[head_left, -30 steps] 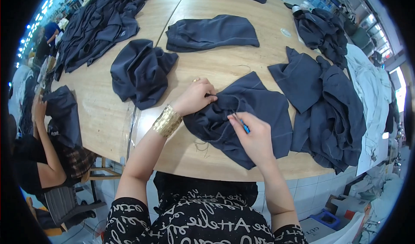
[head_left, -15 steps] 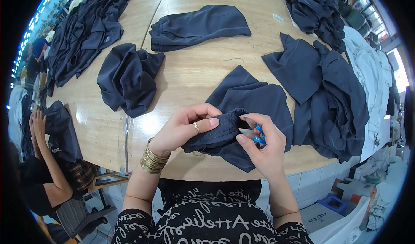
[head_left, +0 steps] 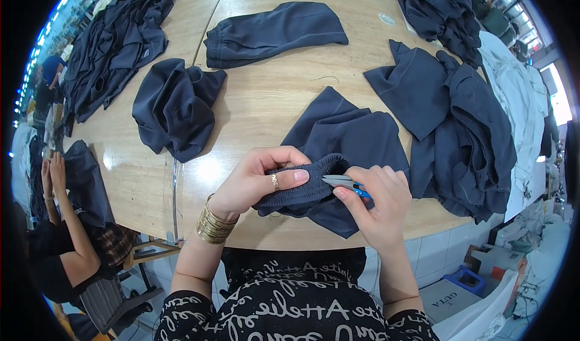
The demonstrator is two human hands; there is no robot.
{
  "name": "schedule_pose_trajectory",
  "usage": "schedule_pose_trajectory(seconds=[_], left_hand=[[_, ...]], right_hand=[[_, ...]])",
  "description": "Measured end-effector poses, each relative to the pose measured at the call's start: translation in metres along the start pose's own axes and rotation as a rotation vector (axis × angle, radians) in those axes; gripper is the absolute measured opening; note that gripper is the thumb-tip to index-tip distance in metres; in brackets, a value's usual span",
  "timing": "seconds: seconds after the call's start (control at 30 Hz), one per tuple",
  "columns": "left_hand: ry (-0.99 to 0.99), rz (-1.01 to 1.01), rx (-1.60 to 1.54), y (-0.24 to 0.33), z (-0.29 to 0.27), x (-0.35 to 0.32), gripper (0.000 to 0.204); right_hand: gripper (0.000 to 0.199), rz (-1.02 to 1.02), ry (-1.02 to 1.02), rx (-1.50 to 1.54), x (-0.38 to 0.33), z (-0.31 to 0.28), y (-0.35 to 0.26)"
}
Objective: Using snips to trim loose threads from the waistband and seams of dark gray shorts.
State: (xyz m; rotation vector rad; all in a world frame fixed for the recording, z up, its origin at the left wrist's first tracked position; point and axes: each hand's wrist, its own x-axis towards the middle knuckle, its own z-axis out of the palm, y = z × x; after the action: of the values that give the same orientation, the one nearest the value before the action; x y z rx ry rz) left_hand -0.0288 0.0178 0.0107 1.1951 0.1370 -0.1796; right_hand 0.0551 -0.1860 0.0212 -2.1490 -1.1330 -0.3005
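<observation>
Nearest, below the dark garment, is the person's black shirt with pale lettering. A gold bracelet circles the left wrist. The left hand pinches the garment's gathered waistband between thumb and fingers. At the garment's near right, the right hand has its fingers closed around blue-handled snips; the blade tips are at the waistband, contact hard to tell. The rest of the garment lies on the wooden table. Well left of the garment sits a co-worker. Farther off, a crumpled cloth lies left of the garment, a rumpled pile just right. Beyond the garment lies a folded piece; beyond and left, a large heap.
</observation>
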Motion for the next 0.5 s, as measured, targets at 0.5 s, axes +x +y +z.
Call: schedule_pose_trajectory(seconds=[0.5], left_hand=[[-0.027, -0.018, -0.054, -0.0016, 0.0005, 0.0021, 0.017]], right_hand=[[0.023, -0.031, 0.021, 0.009, -0.0009, 0.0003, 0.0020]])
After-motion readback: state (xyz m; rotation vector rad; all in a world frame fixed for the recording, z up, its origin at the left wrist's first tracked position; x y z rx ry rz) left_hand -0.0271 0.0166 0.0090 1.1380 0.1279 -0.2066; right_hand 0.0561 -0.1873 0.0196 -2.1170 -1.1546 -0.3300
